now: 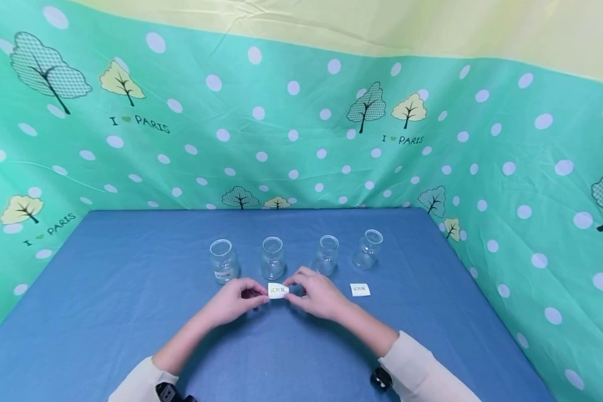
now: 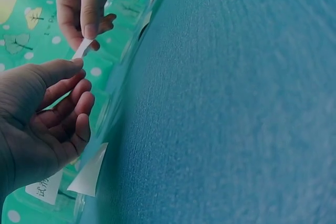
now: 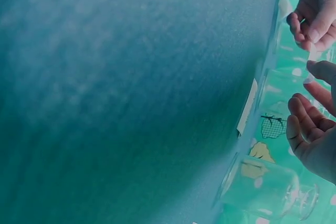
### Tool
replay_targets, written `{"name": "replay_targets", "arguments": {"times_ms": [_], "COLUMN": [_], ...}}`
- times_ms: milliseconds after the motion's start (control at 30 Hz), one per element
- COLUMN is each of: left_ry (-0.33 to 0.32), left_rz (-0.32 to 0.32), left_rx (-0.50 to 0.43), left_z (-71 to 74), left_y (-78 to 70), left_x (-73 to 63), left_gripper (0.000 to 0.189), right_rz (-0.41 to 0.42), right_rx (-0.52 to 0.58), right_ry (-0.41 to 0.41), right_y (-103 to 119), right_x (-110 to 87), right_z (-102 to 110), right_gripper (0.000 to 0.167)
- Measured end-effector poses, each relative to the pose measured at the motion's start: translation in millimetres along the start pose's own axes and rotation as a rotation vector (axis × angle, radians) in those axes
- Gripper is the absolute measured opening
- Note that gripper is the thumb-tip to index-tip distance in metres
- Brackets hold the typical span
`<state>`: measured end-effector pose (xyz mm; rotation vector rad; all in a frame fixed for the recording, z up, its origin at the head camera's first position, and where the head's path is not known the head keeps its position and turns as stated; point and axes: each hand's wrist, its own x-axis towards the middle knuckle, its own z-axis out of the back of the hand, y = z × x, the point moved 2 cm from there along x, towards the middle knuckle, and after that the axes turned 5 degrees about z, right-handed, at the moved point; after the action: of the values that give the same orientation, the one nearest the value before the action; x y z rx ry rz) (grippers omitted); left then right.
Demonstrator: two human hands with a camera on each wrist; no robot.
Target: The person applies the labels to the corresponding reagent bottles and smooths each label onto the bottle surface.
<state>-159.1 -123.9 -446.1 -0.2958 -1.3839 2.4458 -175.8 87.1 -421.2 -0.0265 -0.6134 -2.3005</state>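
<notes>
Between my two hands, in the head view, is a small white label (image 1: 277,290) with dark handwritten characters. My left hand (image 1: 236,301) pinches its left end between thumb and index finger. The thumb and fingertips of my right hand (image 1: 316,293) pinch the other end, which curves up slightly. Directly behind the label stands a clear glass jar (image 1: 272,259) without a lid. Further left, another open jar (image 1: 224,259) bears a similar label low on its front. The left wrist view shows the held label (image 2: 83,48) nearly edge-on, stretched between both hands' fingertips.
To the right stand two more open glass jars, one (image 1: 327,254) behind my right hand and one (image 1: 367,251) farther right. A second loose label (image 1: 360,290) lies on the blue tablecloth (image 1: 301,352). A white paper piece (image 2: 89,171) shows below my left hand. Patterned green curtain (image 1: 291,151) surrounds the table.
</notes>
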Motion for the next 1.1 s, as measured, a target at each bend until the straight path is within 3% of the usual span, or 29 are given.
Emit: {"name": "replay_targets", "arguments": {"times_ms": [400,633,1100], "left_ry": [0.032,0.009,-0.009], "left_rz": [0.013,0.05,0.007], "left_rx": [-0.071,-0.135,-0.089], "left_z": [-2.3,-1.6,-1.8], "left_y": [-4.5,-4.2,-11.3], "left_x": [-0.7,0.6,2.5], "left_gripper": [0.018,0.018,0.015], "right_rz": [-0.023,-0.05,0.053], "right_rx": [0.031,0.089,0.041], "right_ry": [-0.009,-0.054,-0.138], "right_y": [0.8,5.5,18.9], "right_x": [-2.1,-3.8,-2.6], "right_z": [2.2,8.6,5.6], "right_gripper": [0.024,0.028,0.017]}}
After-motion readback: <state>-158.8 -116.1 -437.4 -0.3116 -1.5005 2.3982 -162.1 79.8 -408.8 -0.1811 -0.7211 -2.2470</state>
